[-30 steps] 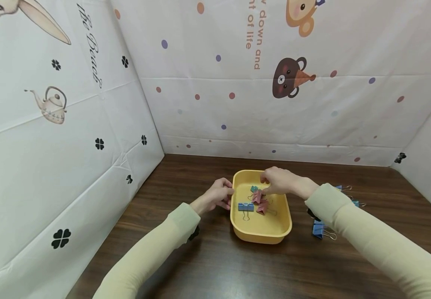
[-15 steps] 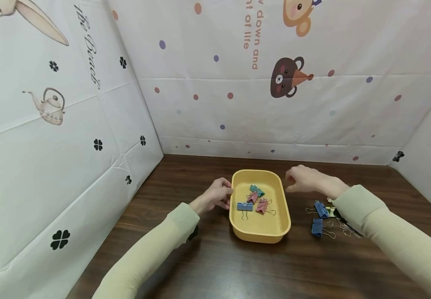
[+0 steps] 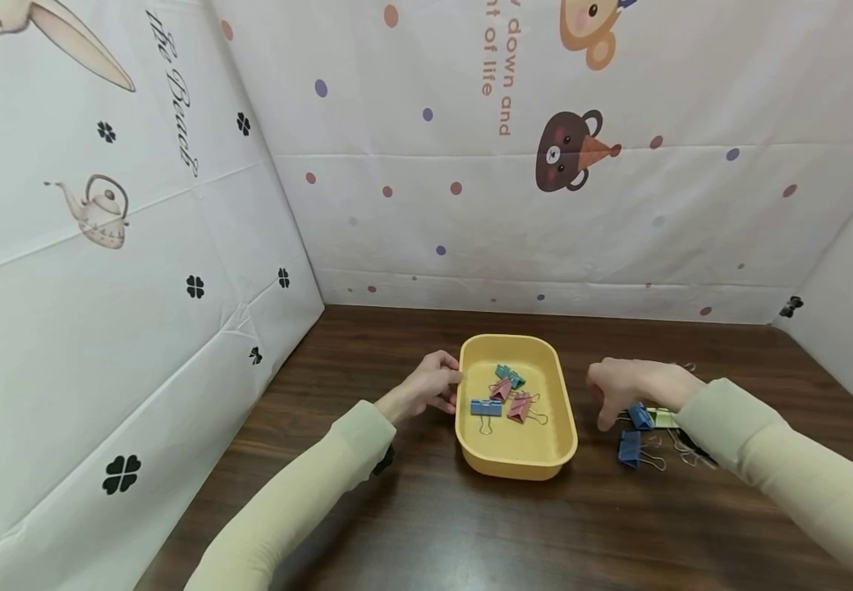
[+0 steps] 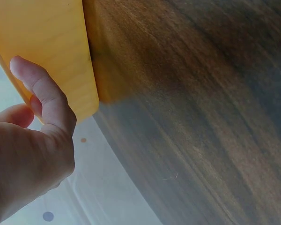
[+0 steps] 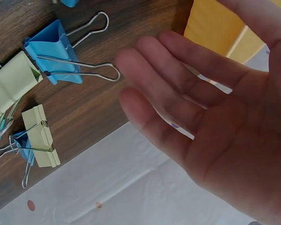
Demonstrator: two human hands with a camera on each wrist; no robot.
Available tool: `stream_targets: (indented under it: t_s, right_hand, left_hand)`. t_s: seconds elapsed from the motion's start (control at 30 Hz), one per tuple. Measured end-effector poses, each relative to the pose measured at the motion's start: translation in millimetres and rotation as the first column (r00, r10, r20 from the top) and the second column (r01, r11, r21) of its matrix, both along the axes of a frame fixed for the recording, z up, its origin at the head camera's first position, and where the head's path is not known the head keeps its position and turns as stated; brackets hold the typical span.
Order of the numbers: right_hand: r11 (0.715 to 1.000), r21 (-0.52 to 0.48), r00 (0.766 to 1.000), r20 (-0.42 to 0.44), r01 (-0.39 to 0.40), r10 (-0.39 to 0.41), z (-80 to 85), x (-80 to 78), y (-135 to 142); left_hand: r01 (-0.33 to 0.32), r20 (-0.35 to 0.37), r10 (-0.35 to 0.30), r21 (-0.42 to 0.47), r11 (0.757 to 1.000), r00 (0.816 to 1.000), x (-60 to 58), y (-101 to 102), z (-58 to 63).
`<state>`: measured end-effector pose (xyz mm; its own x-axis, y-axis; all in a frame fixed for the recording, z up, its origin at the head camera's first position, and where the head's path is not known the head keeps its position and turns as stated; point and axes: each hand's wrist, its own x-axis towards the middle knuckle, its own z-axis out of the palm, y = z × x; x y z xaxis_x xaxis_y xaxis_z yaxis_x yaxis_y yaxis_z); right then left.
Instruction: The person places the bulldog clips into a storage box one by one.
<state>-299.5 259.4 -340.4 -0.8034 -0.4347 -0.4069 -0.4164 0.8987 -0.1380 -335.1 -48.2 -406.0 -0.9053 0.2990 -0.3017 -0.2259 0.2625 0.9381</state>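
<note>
One white sheet (image 3: 153,345) with a printed teapot and clovers hangs at the left, beside a brown wooden surface (image 3: 367,525). Next is the left hand (image 3: 429,386); its thumb and fingers pinch the left rim of a yellow box (image 3: 515,451), which sits on the surface. Inside the box, from left to right, lie a blue clip (image 3: 486,408), a small pink clip (image 3: 501,389), a green clip (image 3: 510,377) behind it, and more pink, one clip or two, I cannot tell. To the right of the box is the right hand (image 3: 625,387), its fingers loosely extended and grasping nothing. It is just beside a second blue clip (image 5: 51,49); whether the fingertips touch its wire handle, I cannot tell. A third blue clip (image 3: 629,450) lies nearer to the person. Then comes a light green clip (image 3: 664,419), close to the right sleeve (image 3: 751,435), which hides some of the pile.
</note>
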Motion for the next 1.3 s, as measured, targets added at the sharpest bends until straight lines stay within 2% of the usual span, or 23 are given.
stream_targets:
  t_s: [0.23, 0.4, 0.5, 0.6, 1.03, 1.3]
  right_hand:
    - [0.998, 0.056, 0.999, 0.047, -0.005, 0.003, -4.0, 6.4, 3]
    - [0.99, 0.116, 0.987, 0.133, 0.075, -0.091, -9.4, 14.8, 1]
    - [0.978, 0.166, 0.979, 0.14, 0.127, -0.151, -10.6, 18.8, 0]
    - [0.968, 0.203, 0.977, 0.122, 0.149, -0.176, -12.3, 21.1, -1]
    - [0.964, 0.258, 0.993, 0.086, 0.059, -0.084, -18.5, 21.1, -5]
    - [0.971, 0.231, 0.995, 0.071, 0.055, -0.073, -13.9, 17.1, -6]
  left_hand:
    - [-0.004, -0.005, 0.004, 0.0, 1.0, 1.0, 0.3, 1, 1.1]
    - [-0.007, 0.002, 0.007, 0.0, 1.0, 1.0, 0.0, 1, 0.5]
    - [-0.009, 0.001, 0.009, -0.002, 1.0, 1.0, 0.0, 1, 0.3]
    - [-0.01, -0.002, 0.01, -0.003, 1.0, 1.0, -0.2, 1, 0.1]
    - [-0.007, -0.015, 0.007, -0.01, 1.0, 1.0, 0.6, 2, -1.9]
    - [-0.011, -0.017, 0.01, -0.02, 1.0, 1.0, -0.8, 2, -1.8]
